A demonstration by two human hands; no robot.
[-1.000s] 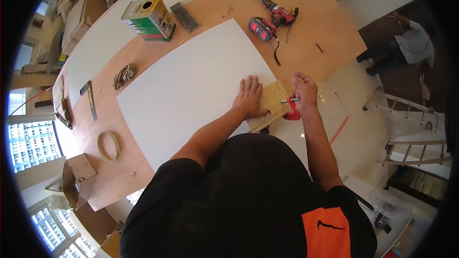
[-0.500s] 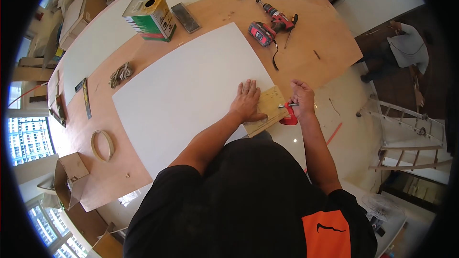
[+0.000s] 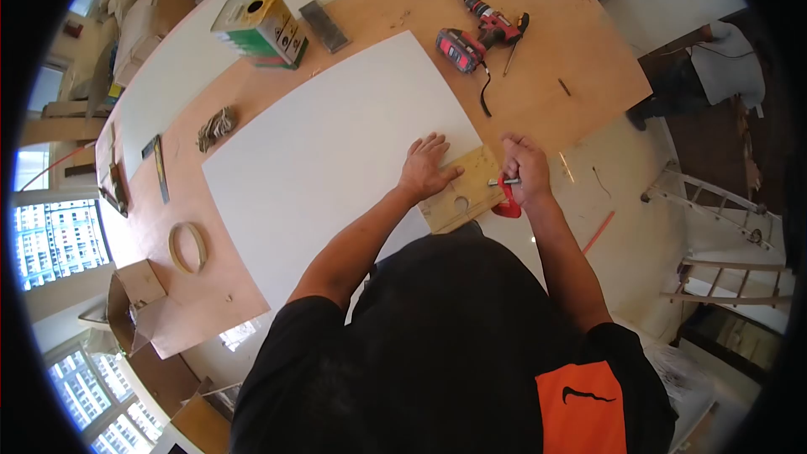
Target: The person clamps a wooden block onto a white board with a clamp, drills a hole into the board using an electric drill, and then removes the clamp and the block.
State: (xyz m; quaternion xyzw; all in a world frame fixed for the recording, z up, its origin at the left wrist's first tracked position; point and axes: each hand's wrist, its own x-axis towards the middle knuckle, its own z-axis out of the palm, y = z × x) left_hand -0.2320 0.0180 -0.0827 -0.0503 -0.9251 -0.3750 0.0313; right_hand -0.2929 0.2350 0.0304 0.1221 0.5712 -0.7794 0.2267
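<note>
1. Plywood bench [image 3: 580,59] carries a white sheet [image 3: 336,143].
2. Holed wooden board [image 3: 474,185] overlaps the sheet's edge.
3. Left hand [image 3: 427,171]: fingers splayed, empty, thumb over the board.
4. Right hand [image 3: 528,171]: fingers curled around a red clamp [image 3: 506,205].

Clamp [image 3: 507,206] was red w/ silvery screw [image 3: 495,183]; board [image 3: 476,178] pale yellow-tan, sheet [image 3: 336,143] plain white, worktop [image 3: 580,42] lt brown. Drill [image 3: 494,29] was red & blk, can [image 3: 265,39] green, white & yellow w/ blk markings. Shirt [image 3: 420,353] was blk w/ orange patch [image 3: 580,422].

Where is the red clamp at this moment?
In the head view, right of centre: the red clamp sits at the right edge of the wooden board, by the right hand.
</note>
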